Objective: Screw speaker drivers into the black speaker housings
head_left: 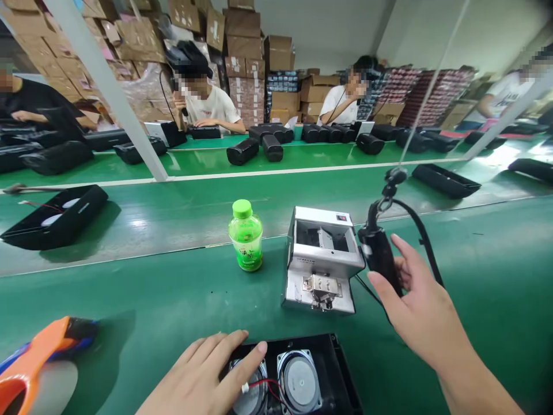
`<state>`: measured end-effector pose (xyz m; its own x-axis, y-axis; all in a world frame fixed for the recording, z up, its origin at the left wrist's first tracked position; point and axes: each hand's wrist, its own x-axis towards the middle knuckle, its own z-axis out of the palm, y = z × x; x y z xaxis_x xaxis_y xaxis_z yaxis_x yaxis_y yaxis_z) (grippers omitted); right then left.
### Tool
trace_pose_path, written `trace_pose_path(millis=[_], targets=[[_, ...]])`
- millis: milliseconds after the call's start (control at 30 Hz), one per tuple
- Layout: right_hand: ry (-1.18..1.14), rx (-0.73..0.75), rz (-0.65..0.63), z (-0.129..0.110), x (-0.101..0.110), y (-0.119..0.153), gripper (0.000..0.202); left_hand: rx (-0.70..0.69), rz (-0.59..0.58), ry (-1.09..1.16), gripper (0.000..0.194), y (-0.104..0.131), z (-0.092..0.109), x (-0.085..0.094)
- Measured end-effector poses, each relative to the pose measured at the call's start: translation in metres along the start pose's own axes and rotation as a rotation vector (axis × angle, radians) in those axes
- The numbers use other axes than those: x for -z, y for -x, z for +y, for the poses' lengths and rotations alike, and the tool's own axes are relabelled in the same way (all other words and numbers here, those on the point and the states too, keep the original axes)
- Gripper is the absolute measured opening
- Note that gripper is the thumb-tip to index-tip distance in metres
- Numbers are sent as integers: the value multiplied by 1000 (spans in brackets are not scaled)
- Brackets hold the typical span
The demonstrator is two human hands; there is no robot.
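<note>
Your left hand point(203, 377) lies flat, fingers together, on one black speaker housing point(302, 374) at the surface's near edge — two round drivers point(299, 381) inside. Your right hand point(415, 305) curls its fingers around one hanging black screwdriver point(379, 253). One grey screw feeder point(322, 259) and one green bottle point(246, 235) — label unreadable — stand behind the housing.

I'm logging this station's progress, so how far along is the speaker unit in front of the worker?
Looks done: two drivers sit in the open speaker housing, red wire attached. In hand: the left hand steadies the left driver; the right hand grips the hanging electric screwdriver beside the screw feeder. Left: the housing isn't closed.
</note>
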<state>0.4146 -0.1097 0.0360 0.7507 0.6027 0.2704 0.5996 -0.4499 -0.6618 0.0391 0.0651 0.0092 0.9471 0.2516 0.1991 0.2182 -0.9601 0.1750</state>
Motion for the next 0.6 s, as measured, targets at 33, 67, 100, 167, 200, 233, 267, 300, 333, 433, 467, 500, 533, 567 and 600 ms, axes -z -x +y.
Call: trace_pose_path(millis=[33, 67, 100, 167, 200, 233, 267, 300, 333, 433, 467, 500, 533, 567, 600], targets=[[-71, -36, -37, 3, 0, -7, 88, -32, -7, -5, 73, -4, -2, 0], [-129, -55, -66, 6, 0, -13, 83, -56, -16, -7, 72, -6, -4, 1], [-173, -63, -88, 9, 1, -18, 77, -70, -26, -9, 70, -8, -7, 2], [-264, -81, -119, 14, 5, -26, 69, -64, -31, -12, 67, -9, -12, 5], [-318, -96, -136, 17, 7, -29, 67, -63, -30, -2, 67, -9, -13, 6], [-373, -110, -163, 19, 9, -30, 64, -58, -30, 18, 69, -10, -13, 7], [-426, -121, -200, 21, 11, -31, 62, -52, -25, 48, 71, -13, -12, 8], [-477, -126, -243, 23, 14, -32, 59, -52, -12, 85, 72, -17, -9, 10], [-525, -126, -282, 25, 16, -31, 59, -59, -3, 127, 71, -23, -5, 11], [-631, -119, -322, 30, 20, -29, 64, -71, -47, 192, 50, -51, 13, 13], [-652, -120, -307, 31, 21, -28, 64, -79, -83, 184, 38, -61, 19, 13], [-668, -123, -281, 33, 22, -26, 63, -94, -120, 165, 30, -70, 25, 11], [-683, -123, -247, 34, 22, -23, 60, -107, -155, 144, 26, -77, 30, 9], [-698, -120, -207, 36, 23, -20, 58, -118, -182, 128, 25, -82, 34, 6], [-713, -115, -166, 37, 24, -15, 57, -124, -209, 122, 26, -86, 36, 3]])
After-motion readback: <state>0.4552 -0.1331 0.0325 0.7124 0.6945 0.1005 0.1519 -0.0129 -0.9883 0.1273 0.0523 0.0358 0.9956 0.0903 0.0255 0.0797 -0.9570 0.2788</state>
